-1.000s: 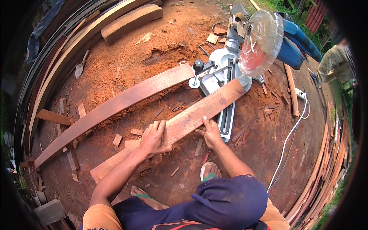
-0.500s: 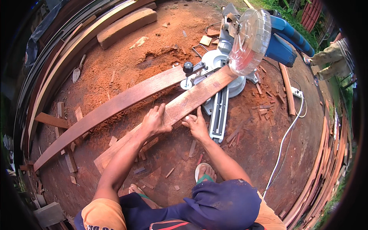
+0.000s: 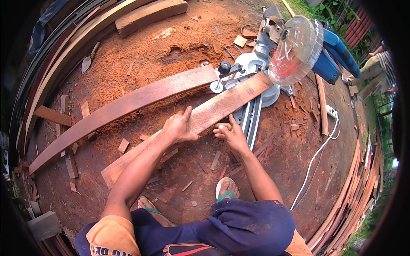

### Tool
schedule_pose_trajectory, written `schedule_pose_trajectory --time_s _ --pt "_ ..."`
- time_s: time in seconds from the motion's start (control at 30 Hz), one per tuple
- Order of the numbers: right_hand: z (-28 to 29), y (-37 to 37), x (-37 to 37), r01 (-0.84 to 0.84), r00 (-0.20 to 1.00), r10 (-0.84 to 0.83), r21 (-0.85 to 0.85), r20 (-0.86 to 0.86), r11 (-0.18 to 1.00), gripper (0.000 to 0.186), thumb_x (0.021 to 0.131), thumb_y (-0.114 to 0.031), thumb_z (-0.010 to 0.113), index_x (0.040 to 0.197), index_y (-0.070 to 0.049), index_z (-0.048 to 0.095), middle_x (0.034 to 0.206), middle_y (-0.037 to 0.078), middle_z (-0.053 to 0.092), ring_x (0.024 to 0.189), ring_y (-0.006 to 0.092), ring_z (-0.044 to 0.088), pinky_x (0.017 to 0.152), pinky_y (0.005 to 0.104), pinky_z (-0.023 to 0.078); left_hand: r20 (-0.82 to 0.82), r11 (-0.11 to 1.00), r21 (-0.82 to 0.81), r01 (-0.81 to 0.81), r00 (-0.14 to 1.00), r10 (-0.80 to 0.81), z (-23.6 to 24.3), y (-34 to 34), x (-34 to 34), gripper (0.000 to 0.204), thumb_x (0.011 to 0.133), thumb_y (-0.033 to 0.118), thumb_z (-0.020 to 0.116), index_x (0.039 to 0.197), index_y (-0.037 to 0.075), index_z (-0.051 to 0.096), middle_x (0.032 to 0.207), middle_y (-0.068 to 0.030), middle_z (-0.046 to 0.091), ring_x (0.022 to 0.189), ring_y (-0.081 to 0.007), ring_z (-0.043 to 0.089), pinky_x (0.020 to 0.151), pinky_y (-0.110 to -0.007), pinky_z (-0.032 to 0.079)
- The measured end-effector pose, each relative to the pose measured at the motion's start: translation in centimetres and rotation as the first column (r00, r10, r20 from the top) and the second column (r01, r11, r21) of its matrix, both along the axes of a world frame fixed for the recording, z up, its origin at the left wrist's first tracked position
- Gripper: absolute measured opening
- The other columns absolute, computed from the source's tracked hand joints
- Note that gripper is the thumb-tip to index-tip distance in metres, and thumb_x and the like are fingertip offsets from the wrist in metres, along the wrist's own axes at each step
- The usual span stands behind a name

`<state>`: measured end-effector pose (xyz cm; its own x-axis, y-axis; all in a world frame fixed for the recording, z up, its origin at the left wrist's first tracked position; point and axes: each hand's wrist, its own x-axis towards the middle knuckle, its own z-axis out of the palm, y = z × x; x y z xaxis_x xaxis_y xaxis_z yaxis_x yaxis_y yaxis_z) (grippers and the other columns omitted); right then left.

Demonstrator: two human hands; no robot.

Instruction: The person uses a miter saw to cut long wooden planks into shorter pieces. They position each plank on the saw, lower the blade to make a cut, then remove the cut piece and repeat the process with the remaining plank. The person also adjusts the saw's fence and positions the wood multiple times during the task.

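My left hand [image 3: 178, 128] is closed around a straight reddish plank [image 3: 226, 100], thumb at its near edge. My right hand [image 3: 228, 132] is open at that edge, index finger extended to the wood, other fingers loosely bent. The plank's far end lies on the mitre saw's silver base [image 3: 269, 96], just below the clear round guard [image 3: 299, 47] with red beneath it; the blue handle [image 3: 341, 53] is at the right. A curved plank [image 3: 106, 111] lies beyond the straight one, its right end beside a black clamp knob [image 3: 224, 67].
Stacked boards [image 3: 51, 68] line the left and more strips [image 3: 350, 192] the right. A trowel [image 3: 87, 62], a timber block [image 3: 149, 17] and offcuts [image 3: 124, 145] lie on the sawdust-covered ground. A white cord [image 3: 318, 166] runs from a power strip [image 3: 331, 111]. Another person [image 3: 376, 72] is at far right.
The straight plank and both my hands have moved away from me, farther onto the saw's base. My right thumb has left the plank's top face.
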<state>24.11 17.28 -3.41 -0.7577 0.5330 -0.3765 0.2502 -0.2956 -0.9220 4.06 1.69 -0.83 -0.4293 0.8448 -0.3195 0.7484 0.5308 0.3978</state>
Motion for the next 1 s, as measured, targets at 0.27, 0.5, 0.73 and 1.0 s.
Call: schedule_pose_trajectory --time_s 0.27,0.5,0.73,1.0 --pt "-0.8 -0.8 -1.0 0.012 1.000 -0.011 -0.033 0.022 0.999 0.092 0.107 -0.011 0.059 0.162 0.005 -0.013 0.129 0.024 0.061 0.104 0.0229 0.070 0.085 0.0302 0.062 -0.025 0.999 0.027 0.018 1.000 -0.017 -0.3 -0.5 -0.8 0.127 0.060 0.052 0.088 0.162 0.002 0.032 0.126 -0.0313 0.063 0.117 -0.0449 0.066 0.101 -0.049 0.056" --pt "-0.6 -0.5 -0.9 -0.039 0.992 0.023 0.126 0.123 0.991 0.085 0.102 -0.013 0.065 0.162 0.009 0.009 0.105 0.018 0.073 0.088 0.0183 0.074 0.074 0.0281 0.062 -0.048 0.998 0.053 0.033 0.998 -0.030 -0.3 -1.0 -1.0 0.128 0.062 0.050 0.090 0.162 0.001 0.029 0.121 -0.0314 0.064 0.114 -0.0432 0.068 0.098 -0.048 0.059" --pt "4.5 4.5 -3.0 0.132 0.991 -0.086 0.866 -0.103 0.483 0.017 0.098 -0.010 0.071 0.108 0.005 0.073 0.078 0.011 0.075 0.067 0.0128 0.071 0.062 0.0295 0.056 -0.039 0.997 0.059 0.039 0.999 -0.037 -0.8 -0.8 -1.1 0.126 0.060 0.052 0.088 0.161 0.002 0.032 0.123 -0.0320 0.063 0.115 -0.0457 0.066 0.100 -0.050 0.057" --pt "16.7 7.4 -10.6 -0.249 0.960 -0.098 0.959 0.263 0.134 0.063 0.089 -0.057 0.077 0.102 0.004 0.067 0.077 0.021 0.072 0.078 0.0372 0.076 0.065 0.0464 0.059 -0.042 0.999 0.034 0.040 0.998 -0.039 -0.6 -1.0 -0.8 0.129 0.063 0.051 0.094 0.162 -0.001 0.028 0.125 -0.0325 0.062 0.117 -0.0444 0.065 0.100 -0.049 0.056"
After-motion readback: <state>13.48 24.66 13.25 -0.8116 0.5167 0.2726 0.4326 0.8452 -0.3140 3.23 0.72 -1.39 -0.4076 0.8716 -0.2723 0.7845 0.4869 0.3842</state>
